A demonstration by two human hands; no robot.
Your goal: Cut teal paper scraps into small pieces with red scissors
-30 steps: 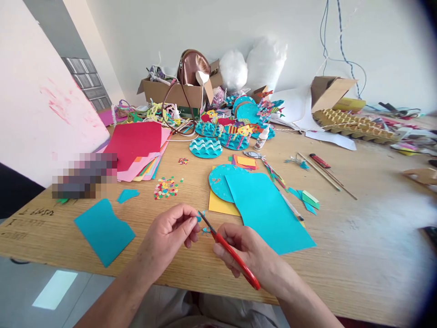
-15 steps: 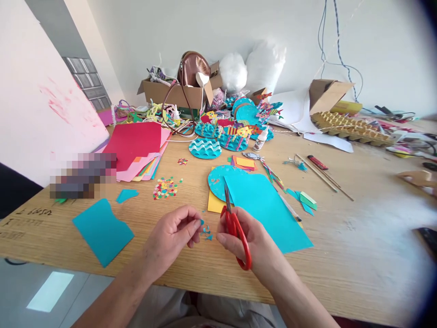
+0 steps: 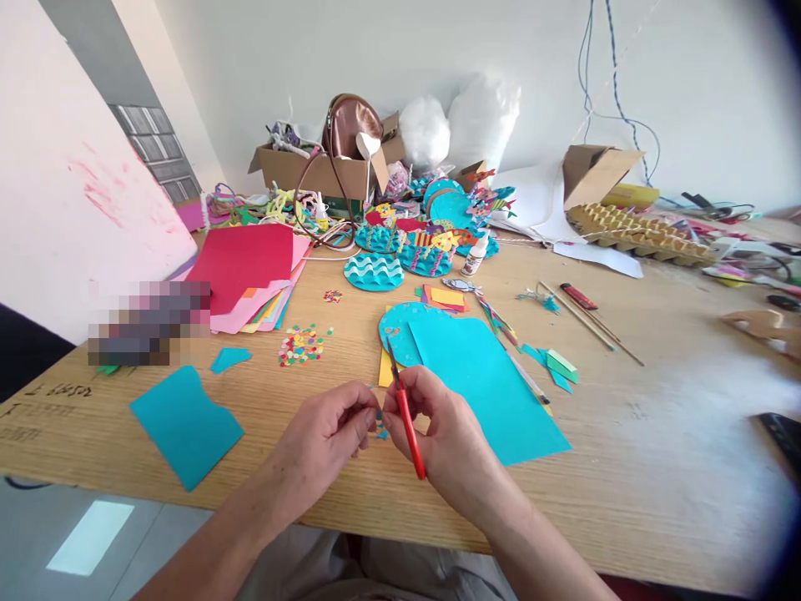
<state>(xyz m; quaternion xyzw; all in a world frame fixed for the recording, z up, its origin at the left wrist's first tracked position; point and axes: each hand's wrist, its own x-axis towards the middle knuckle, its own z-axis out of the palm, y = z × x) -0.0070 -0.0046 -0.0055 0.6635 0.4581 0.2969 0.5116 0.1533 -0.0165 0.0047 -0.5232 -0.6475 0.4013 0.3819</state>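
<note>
My right hand (image 3: 438, 426) is closed on red-handled scissors (image 3: 406, 421), whose dark blades point up and away. Its thumb and fingertips meet those of my left hand (image 3: 341, 426), which is pinched; whatever lies between its fingertips is hidden. Small blue scraps (image 3: 381, 434) lie on the table just behind the fingertips. Beyond my right hand a large blue sheet (image 3: 481, 384) overlaps a round blue piece (image 3: 395, 330) and yellow paper (image 3: 385, 367). Left of my left hand lies a cut blue piece (image 3: 188, 426).
Colored dots (image 3: 301, 344) and a red paper stack (image 3: 241, 263) are at the left. Blue wavy pieces (image 3: 374, 272) and a glue bottle (image 3: 475, 255) stand farther back. Sticks (image 3: 579, 315), a red cutter (image 3: 578, 296) and green scraps (image 3: 561, 364) lie at the right.
My right hand has moved left with the scissors and now meets my left fingertips. The scissors have turned, tips leaning left. The blue bit earlier visible in my left fingertips is hidden.
</note>
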